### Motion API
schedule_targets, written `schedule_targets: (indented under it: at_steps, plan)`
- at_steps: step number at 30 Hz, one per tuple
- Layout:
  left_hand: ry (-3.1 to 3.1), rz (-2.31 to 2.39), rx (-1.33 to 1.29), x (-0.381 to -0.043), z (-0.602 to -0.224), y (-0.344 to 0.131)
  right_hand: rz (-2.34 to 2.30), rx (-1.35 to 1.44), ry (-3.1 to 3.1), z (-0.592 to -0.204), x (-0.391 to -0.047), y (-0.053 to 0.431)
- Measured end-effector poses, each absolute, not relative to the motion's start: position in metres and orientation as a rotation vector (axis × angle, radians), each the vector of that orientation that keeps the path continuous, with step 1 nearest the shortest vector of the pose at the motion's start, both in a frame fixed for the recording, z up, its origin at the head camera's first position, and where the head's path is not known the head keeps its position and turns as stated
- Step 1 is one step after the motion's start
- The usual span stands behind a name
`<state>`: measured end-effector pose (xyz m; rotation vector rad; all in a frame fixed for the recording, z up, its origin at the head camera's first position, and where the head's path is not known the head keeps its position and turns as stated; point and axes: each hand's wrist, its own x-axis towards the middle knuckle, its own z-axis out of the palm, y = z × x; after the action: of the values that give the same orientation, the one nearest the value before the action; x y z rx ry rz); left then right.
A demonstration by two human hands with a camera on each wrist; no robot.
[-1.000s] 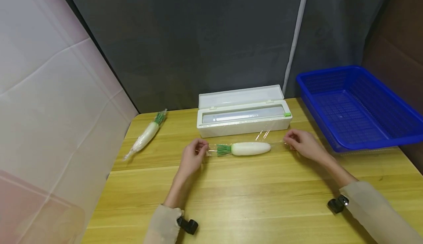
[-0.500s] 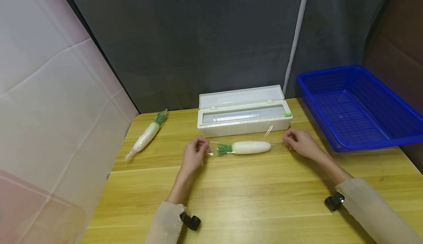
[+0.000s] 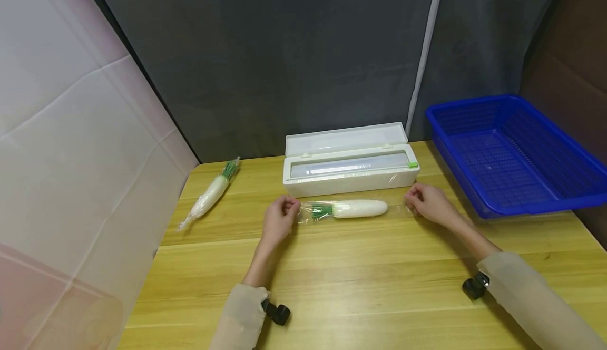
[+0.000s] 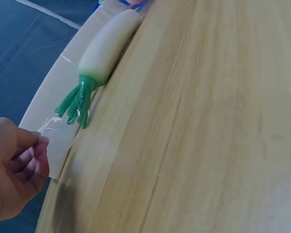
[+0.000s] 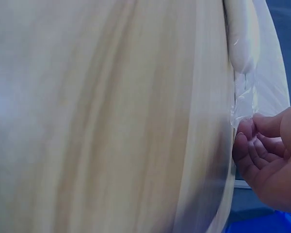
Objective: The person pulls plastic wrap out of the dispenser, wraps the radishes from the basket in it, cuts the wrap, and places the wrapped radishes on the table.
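Observation:
A white radish (image 3: 360, 208) with green stem stubs (image 4: 76, 103) lies crosswise in front of the white box, wrapped in clear cling film. At its leafy end, my left hand (image 3: 280, 218) pinches the film (image 4: 49, 124) between thumb and fingertips. Beyond the root tip, my right hand (image 3: 430, 204) pinches the other end of the film (image 5: 245, 99). Neither hand touches the radish itself. Behind it stands the long white dispenser box (image 3: 351, 185), lid raised, with a roll of film (image 3: 350, 165) inside and a green tab at its right end.
A second radish (image 3: 208, 197), wrapped in film with a twisted end, lies at the table's left. At the back right stands a blue plastic basket (image 3: 502, 210). A grey curtain (image 3: 265, 65) hangs behind the wooden table (image 3: 370, 281).
The radish has shifted slightly away, toward the dispenser box, with both hands still pinching the film ends. The right hand has drawn a little inward. Bright film glints between radish and box have faded.

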<state>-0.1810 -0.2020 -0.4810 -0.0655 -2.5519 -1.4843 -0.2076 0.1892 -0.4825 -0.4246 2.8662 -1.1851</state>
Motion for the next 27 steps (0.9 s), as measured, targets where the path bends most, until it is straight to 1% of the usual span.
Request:
schedule_targets:
  at_steps: [19,27]
  plan:
    - [-2.601,-1.473,0.028,-0.1898,-0.4904,-0.1992,-1.086,-0.367,2.822,-0.4808,-0.2163,0.1845]
    - [-2.68,-1.386,-0.04,-0.1883,-0.4875,-0.1992,-1.041,-0.383,2.854,-0.4812,-0.2171,0.1838]
